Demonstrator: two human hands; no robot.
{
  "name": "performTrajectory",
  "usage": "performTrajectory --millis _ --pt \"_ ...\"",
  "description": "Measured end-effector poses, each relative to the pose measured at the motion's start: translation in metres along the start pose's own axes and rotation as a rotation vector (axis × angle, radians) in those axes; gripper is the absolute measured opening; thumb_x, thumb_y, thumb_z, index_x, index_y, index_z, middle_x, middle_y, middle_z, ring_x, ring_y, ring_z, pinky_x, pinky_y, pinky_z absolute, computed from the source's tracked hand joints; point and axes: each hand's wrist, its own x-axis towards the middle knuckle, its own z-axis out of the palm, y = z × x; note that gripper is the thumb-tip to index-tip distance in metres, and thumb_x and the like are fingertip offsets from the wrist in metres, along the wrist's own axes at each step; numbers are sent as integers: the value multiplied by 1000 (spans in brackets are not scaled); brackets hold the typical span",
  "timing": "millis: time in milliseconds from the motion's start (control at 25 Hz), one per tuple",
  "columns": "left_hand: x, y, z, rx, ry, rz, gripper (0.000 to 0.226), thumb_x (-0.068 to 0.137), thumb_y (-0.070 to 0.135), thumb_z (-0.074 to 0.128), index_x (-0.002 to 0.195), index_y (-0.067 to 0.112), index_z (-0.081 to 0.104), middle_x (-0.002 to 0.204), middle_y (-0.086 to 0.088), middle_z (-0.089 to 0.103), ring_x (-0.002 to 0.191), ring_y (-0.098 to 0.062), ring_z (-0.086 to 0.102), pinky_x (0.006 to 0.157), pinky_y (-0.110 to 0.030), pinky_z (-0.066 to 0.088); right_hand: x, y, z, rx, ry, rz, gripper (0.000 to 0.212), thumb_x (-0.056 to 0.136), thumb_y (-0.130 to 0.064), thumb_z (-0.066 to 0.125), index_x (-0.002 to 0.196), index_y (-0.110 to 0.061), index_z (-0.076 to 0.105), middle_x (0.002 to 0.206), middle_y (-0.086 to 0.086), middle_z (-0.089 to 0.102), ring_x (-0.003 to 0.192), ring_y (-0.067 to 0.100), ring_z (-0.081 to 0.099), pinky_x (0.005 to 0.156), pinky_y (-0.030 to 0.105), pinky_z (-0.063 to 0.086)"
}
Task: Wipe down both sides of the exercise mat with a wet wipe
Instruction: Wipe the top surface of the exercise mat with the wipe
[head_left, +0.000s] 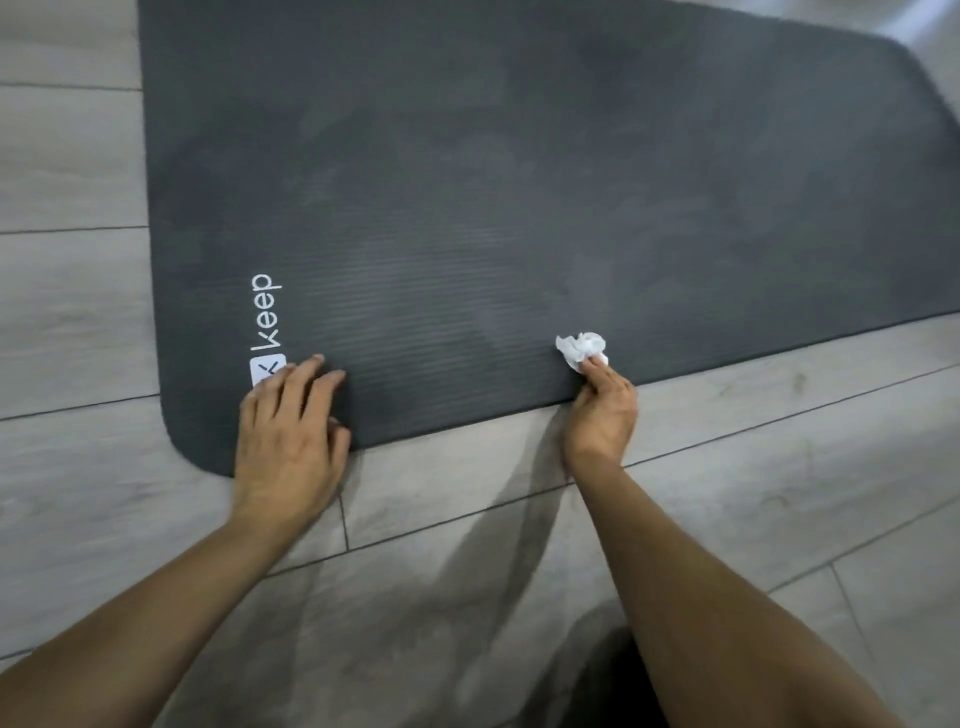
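A dark grey ribbed exercise mat (519, 197) lies flat on the floor, with a white "keep" logo near its left end. Darker damp-looking streaks show across its surface. My left hand (291, 436) rests palm down over the mat's near edge, fingers spread, partly covering the logo. My right hand (602, 410) pinches a crumpled white wet wipe (581, 349) that sits on the mat just inside the near edge.
Light grey wood-look floor planks (727, 467) surround the mat on the left, near and right sides. A dark shape (623, 675) shows at the bottom between my forearms.
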Motion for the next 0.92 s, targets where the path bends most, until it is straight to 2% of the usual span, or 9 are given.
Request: performTrajectory --millis 80,240,320,400,480,600,680,800,920 --pt "20 14 15 -12 -48 121 54 91 20 43 142 6 53 153 -15 47 141 -38 41 118 -52 31 -16 -31 19 134 -17 42 32 89 -7 47 107 -4 73 109 12 70 102 35 64 99 29 46" --pt "54 22 41 22 -125 197 61 98 28 34 155 5 38 162 -14 36 150 -36 31 125 -50 20 -64 -94 46 141 -341 -664 31 92 -8 51 115 -6 71 120 7 68 112 20 56 106 19 38" --pt "58 18 46 38 -129 169 63 99 32 33 157 7 34 165 -12 32 153 -34 27 127 -49 16 -24 -66 40 47 -397 -824 31 93 -5 53 119 -8 69 126 5 66 115 20 55 108 19 36" --pt "56 17 46 51 -122 150 63 100 31 33 159 8 31 166 -10 30 154 -33 24 127 -48 14 20 -23 23 -41 -249 -616 33 91 -1 55 118 -10 70 126 5 65 115 22 55 108 17 34" --pt "55 19 45 54 -124 154 63 101 32 31 160 9 29 166 -10 28 155 -31 22 128 -48 14 62 13 -1 -111 -51 -166 35 90 -1 51 116 -11 72 125 3 66 115 24 57 106 17 34" --pt "57 19 46 62 -127 132 63 101 32 29 160 9 28 167 -8 26 156 -30 20 128 -49 14 82 -14 11 165 79 298 31 87 2 50 101 -6 76 105 2 73 104 18 65 96 17 41" --pt "55 19 46 53 -132 131 64 101 32 29 160 10 28 167 -8 26 156 -29 20 127 -49 15 52 -66 35 388 84 14 26 82 4 53 86 -7 77 93 -8 71 94 2 64 92 12 43" --pt "56 18 45 56 -121 151 63 101 32 30 160 9 29 167 -9 27 156 -29 21 127 -49 16 -7 -107 63 160 -255 -632 29 88 -1 55 109 -9 74 119 -1 69 113 11 57 105 15 36" --pt "55 17 44 46 -123 156 63 101 32 30 160 10 28 168 -8 26 156 -28 20 128 -48 15 44 -76 56 86 -396 -753 35 90 -4 53 118 -15 71 126 1 66 115 16 58 107 27 40"
